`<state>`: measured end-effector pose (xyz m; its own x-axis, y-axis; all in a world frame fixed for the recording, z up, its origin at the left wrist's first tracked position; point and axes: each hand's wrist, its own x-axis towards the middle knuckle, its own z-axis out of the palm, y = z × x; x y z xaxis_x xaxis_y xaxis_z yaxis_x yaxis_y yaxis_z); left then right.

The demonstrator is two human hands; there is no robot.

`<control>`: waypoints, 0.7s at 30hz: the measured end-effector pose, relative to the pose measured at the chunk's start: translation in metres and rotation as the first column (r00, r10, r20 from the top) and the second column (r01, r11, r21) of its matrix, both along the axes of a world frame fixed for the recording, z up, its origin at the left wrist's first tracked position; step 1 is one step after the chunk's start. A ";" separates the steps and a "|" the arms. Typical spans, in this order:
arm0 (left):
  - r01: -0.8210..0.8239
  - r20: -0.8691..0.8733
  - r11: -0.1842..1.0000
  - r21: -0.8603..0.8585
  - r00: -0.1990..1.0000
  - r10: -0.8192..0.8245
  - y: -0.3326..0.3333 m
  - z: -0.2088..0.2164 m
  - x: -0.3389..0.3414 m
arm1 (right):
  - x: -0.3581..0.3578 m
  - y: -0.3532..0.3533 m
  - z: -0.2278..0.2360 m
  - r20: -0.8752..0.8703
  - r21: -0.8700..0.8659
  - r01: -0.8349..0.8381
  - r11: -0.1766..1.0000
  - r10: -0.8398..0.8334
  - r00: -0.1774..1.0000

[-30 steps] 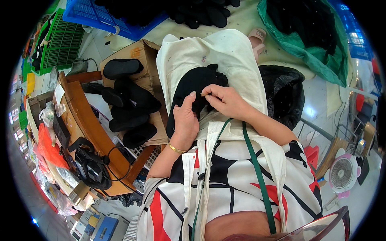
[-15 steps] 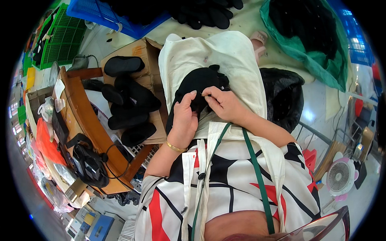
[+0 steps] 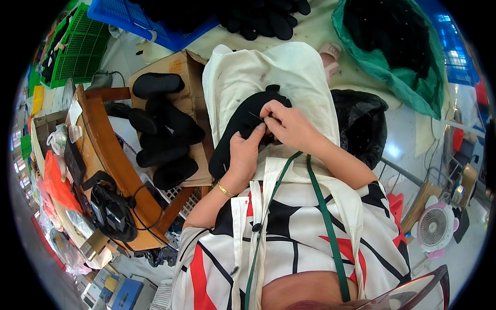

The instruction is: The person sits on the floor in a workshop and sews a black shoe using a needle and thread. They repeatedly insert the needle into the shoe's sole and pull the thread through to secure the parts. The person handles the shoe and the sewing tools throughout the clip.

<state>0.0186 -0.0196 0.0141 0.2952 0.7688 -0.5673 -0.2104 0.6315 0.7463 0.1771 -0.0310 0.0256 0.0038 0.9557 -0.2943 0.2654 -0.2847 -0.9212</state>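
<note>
A black fabric slipper (image 3: 235,126) lies across my lap on a cream apron (image 3: 305,67), with small rounded nubs at its far end. My left hand (image 3: 245,155) is closed on the slipper's near side, thumb pointing up toward the other hand. Above it, my right hand (image 3: 289,124) pinches a thin needle (image 3: 253,114) over the black fabric. The fingertips of both hands nearly meet there. Any thread is too fine to make out, and my left fingers are partly hidden.
To my left, several black slippers (image 3: 173,121) lie on a cardboard box (image 3: 191,98) beside a wooden table (image 3: 111,160). A black bag (image 3: 361,121) stands right of my lap. Farther out are a green sack (image 3: 408,95), a blue crate (image 3: 129,20) and a fan (image 3: 434,227).
The slipper has turned and more of its length shows toward the lower left. My left hand has shifted right and down, and the needle now shows clearly at my right fingertips.
</note>
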 end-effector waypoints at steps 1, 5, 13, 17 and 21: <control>-0.008 -0.037 1.000 0.000 0.999 0.008 -0.002 0.003 0.002 | 0.003 -0.001 0.000 0.180 0.174 -0.008 0.985 -0.023 0.983; 0.202 -0.170 0.972 0.118 0.969 -0.181 -0.004 0.001 -0.003 | 0.004 -0.007 0.002 0.264 0.340 -0.051 0.939 -0.044 0.964; 0.747 -0.689 0.531 0.401 0.627 -0.362 0.056 0.030 0.003 | 0.019 0.009 0.012 -0.288 0.368 0.386 0.846 -0.291 0.912; 0.979 -0.853 0.066 0.193 0.201 -0.482 0.099 0.039 0.011 | 0.032 -0.006 0.014 -0.672 -0.122 0.221 0.968 -0.244 0.699; 0.924 -0.879 -0.161 0.347 0.260 -0.399 0.085 0.025 0.023 | 0.060 -0.022 -0.015 -0.817 -0.229 0.368 0.901 -0.383 0.431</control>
<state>0.0413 0.0657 0.0394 0.9462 0.2701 -0.1785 0.3196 -0.6913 0.6481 0.2375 -0.0527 0.0104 0.1103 0.9193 -0.3778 -0.7495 -0.1727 -0.6390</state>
